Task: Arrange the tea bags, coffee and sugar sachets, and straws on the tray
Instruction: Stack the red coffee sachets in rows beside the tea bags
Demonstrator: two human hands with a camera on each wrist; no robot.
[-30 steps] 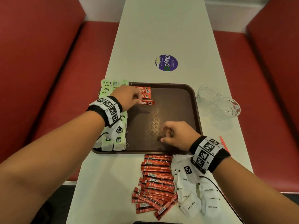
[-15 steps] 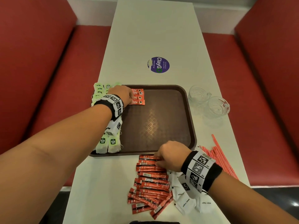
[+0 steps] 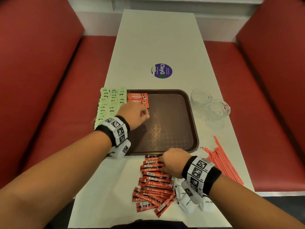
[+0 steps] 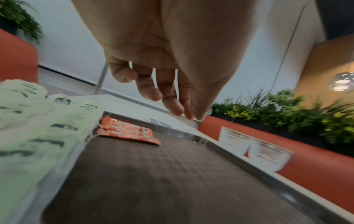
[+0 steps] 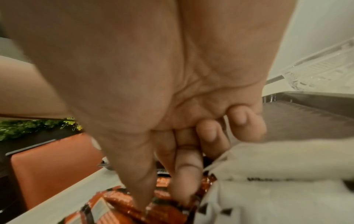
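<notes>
- The left hand [image 3: 135, 115] hovers above the far-left part of the brown plastic tray [image 3: 192, 129], fingers loosely curled and holding nothing, just nearer than the orange-red coffee sachets on the tray [image 3: 137, 98]
- The right hand [image 3: 174, 160] is down on the pile of red coffee stick sachets [image 3: 155, 184] on the white desk [image 3: 158, 47] just in front of the tray; thumb and forefinger are closed on one stick at the pile's far end
- Pale green tea bags [image 3: 109, 103] lie in overlapping rows along the tray's left edge
- White sugar sachets [image 3: 187, 198] are heaped beside the red sticks, under the right wrist
- Red-and-white striped straws [image 3: 222, 160] lie on the desk to the right of the tray's near corner
- Two clear glass cups [image 3: 209, 103] stand beside the tray's far-right side
- A round purple sticker [image 3: 161, 71] sits on the desk beyond the tray
</notes>
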